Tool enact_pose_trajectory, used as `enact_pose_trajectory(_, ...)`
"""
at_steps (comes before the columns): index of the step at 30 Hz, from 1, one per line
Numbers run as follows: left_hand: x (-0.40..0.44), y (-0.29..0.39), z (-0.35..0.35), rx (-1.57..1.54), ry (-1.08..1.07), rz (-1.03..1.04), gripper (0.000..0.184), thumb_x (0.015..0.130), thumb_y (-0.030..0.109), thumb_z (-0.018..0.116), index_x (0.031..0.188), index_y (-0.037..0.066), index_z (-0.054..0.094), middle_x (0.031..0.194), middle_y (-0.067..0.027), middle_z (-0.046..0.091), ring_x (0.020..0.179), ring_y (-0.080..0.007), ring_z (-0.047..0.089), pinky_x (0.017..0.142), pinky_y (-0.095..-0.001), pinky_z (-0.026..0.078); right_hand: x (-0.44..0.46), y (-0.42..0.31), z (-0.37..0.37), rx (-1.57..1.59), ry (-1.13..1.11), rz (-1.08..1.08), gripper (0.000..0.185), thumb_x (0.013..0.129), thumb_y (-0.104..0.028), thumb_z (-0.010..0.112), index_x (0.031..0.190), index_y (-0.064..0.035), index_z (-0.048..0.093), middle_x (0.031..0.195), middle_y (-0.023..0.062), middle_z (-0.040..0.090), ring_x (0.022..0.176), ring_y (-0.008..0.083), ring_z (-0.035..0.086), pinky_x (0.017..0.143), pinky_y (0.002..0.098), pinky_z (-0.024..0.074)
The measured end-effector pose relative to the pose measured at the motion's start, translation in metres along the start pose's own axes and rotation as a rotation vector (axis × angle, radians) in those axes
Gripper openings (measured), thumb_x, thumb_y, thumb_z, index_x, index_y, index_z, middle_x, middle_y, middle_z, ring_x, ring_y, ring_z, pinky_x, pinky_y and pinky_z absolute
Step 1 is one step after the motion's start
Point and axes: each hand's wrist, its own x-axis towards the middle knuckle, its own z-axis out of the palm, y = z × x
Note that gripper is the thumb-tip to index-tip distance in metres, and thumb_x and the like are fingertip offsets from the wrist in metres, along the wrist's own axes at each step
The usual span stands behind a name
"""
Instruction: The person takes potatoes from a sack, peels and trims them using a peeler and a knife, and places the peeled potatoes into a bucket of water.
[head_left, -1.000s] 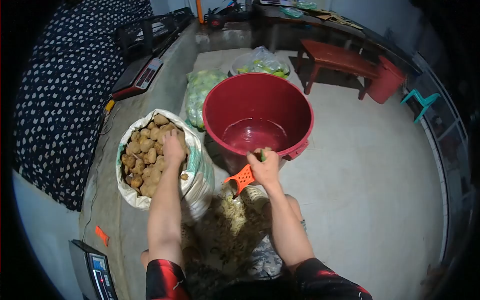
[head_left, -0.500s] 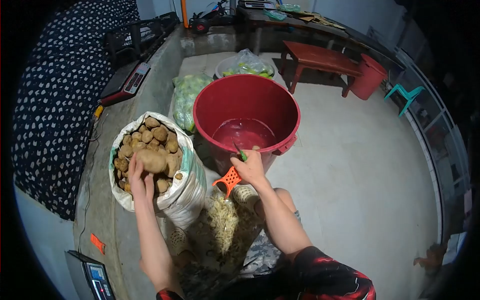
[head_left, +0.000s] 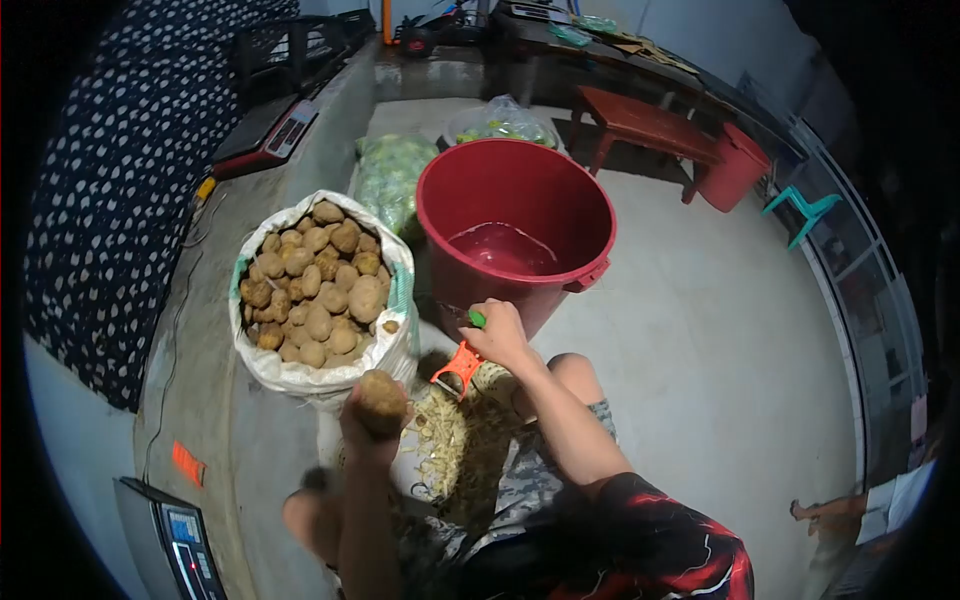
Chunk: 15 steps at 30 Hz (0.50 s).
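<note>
My left hand (head_left: 366, 432) is wrapped round a large brown potato (head_left: 381, 402), held upright just below the front of a white sack (head_left: 390, 350) full of potatoes (head_left: 318, 322). My right hand (head_left: 499, 332) is closed on an orange peeler (head_left: 459, 370) and also on something with a green handle (head_left: 477, 319), in front of the large red tub (head_left: 515, 270). Some water shows at the bottom of the tub. Pale peelings (head_left: 440, 440) lie on the floor between my feet.
Behind the tub are a bag of green produce (head_left: 394, 180) and a basin with more bags. Scales (head_left: 185, 540) stand on the left ledge. A red bench (head_left: 650, 124), red bin (head_left: 735, 170) and teal stool (head_left: 803, 213) are at the right. Another person's arm (head_left: 830, 508) shows lower right.
My left hand has lifted a potato out of the sack and brought it down in front of me. My right hand still holds the peeler. The other person's arm has come further into view.
</note>
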Motion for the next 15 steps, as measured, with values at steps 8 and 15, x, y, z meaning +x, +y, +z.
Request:
enact_pose_trajectory(8, 0.004, -0.006, -0.010, -0.101, 0.177, 0.056, 0.037, 0.094, 0.035, 0.052, 0.116, 0.006, 0.057, 0.109, -0.0118, 0.062, 0.101, -0.0308, 0.057, 0.085, -0.0480, 0.046, 0.004, -0.006, 0.022, 0.039, 0.043, 0.034, 0.025, 0.071, -0.024, 0.069, 0.066, -0.0004, 0.062, 0.066, 0.0210, 0.052, 0.064, 0.0394, 0.053, 0.062, 0.0490, 0.0424)
enact_pose_trajectory(15, -0.002, -0.025, 0.015, -0.103, 0.208, 0.052, 0.032, 0.093, 0.035, 0.055, 0.113, 0.010, 0.060, 0.106, -0.0060, 0.065, 0.098, -0.0231, 0.060, 0.088, -0.0399, 0.046, -0.005, -0.041, 0.038, 0.147, 0.133, -0.074, 0.042, 0.087, -0.030, 0.065, 0.057, -0.0015, 0.059, 0.055, 0.0142, 0.047, 0.061, 0.0298, 0.047, 0.058, 0.0430, 0.0345)
